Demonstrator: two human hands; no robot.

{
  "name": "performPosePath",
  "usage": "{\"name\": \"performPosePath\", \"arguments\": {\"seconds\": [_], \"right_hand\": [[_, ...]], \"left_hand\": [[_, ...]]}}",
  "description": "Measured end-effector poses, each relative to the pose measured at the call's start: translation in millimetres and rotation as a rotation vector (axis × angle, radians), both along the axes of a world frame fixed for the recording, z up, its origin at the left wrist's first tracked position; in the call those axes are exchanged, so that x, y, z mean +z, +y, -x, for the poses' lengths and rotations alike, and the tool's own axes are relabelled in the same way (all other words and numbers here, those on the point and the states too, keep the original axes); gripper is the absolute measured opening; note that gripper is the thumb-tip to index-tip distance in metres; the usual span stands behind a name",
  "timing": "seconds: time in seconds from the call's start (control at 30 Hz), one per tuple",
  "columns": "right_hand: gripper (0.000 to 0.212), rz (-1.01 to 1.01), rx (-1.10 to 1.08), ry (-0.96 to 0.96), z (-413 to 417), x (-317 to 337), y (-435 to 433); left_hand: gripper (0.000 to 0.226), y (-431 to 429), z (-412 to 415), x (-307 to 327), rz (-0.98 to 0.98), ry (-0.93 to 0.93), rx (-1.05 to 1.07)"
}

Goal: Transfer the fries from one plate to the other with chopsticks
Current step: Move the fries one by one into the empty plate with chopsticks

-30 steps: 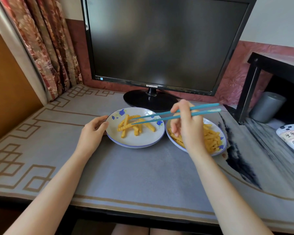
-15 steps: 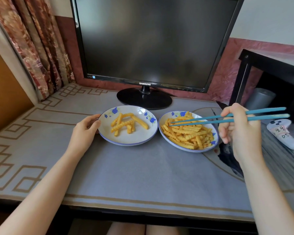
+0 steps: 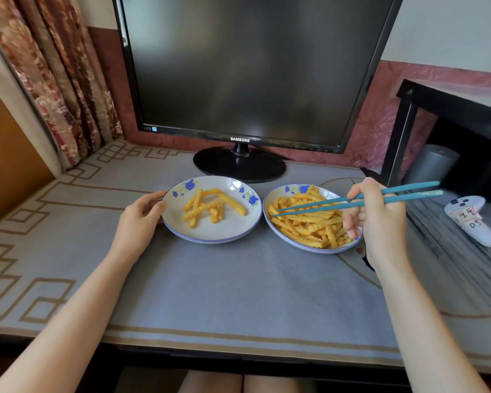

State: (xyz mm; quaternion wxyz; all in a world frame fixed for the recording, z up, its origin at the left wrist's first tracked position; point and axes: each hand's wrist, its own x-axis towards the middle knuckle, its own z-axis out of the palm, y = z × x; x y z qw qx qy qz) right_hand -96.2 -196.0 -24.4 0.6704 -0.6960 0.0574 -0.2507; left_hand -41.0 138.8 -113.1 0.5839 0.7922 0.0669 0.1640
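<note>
Two white plates with blue flowers sit side by side on the grey table mat. The left plate holds several crinkle-cut fries. The right plate is piled with many fries. My left hand grips the left plate's left rim. My right hand holds a pair of teal chopsticks over the right plate. Their tips rest slightly apart on the left side of the pile, and no fry is between them.
A black Samsung monitor stands on its round base just behind the plates. A white game controller lies at the right, under a black side table with a grey cylinder. Curtains hang at the back left.
My right hand carried the chopsticks from the left plate to the right, then brought them back left and down so their tips lie on the right plate's pile. The left hand stayed put.
</note>
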Motion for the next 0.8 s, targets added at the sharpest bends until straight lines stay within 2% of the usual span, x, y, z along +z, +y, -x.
{"name": "performPosePath", "arguments": {"seconds": [0.27,0.43,0.8], "right_hand": [[0.031,-0.118,-0.077,-0.021,2.8,1.2,-4.8],[0.03,-0.221,-0.029,-0.045,1.8,8.5,7.8],[0.034,-0.115,0.195,0.057,-23.5,-8.9,85.7]], "left_hand": [[0.026,-1.0,0.3,1.0,0.0,-0.005,0.001],[0.028,0.1,-0.2,0.1,-0.002,-0.005,-0.002],[0.027,0.4,-0.6,-0.9,0.019,-0.011,0.0]]}}
